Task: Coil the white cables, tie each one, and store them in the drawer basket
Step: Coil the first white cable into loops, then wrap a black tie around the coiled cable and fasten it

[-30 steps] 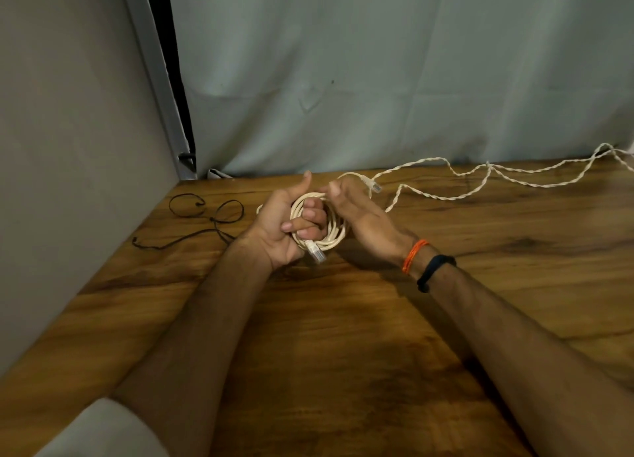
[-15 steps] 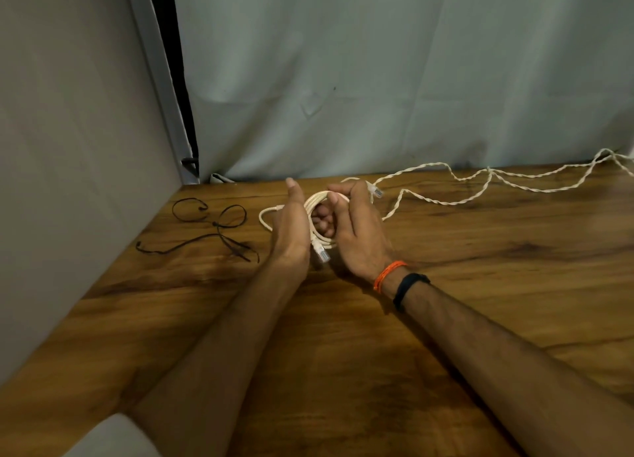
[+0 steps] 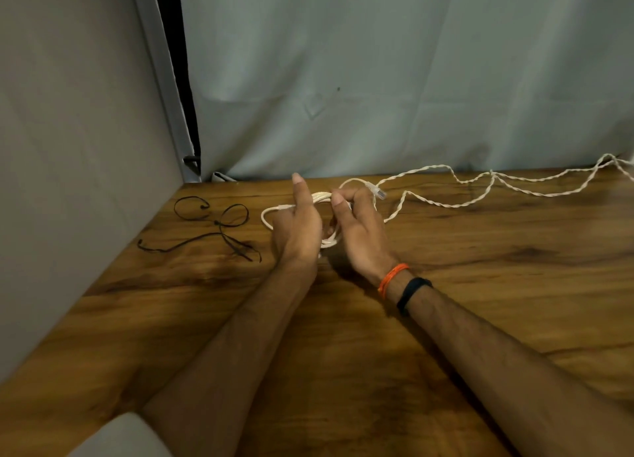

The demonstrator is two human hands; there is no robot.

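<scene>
- You are holding the coiled white cable (image 3: 320, 216) between both hands at the centre of the frame, just above the table (image 3: 446, 319).
- Your left hand (image 3: 298, 230) is gripping the coil's left side, forefinger pointing up.
- Your right hand (image 3: 360, 230) is curling round the right side, with the cable's plug (image 3: 376, 192) sticking out just beyond its fingers.
- By my reading, you are finishing the coiling and getting ready to tie.
- The black ties (image 3: 219, 225) are lying at centre left, near your left hand; next you are needing one hand free for them.
- A second, twisted white cable (image 3: 480, 189) is trailing to the upper right, uncoiled.
- The drawer basket is not showing.
</scene>
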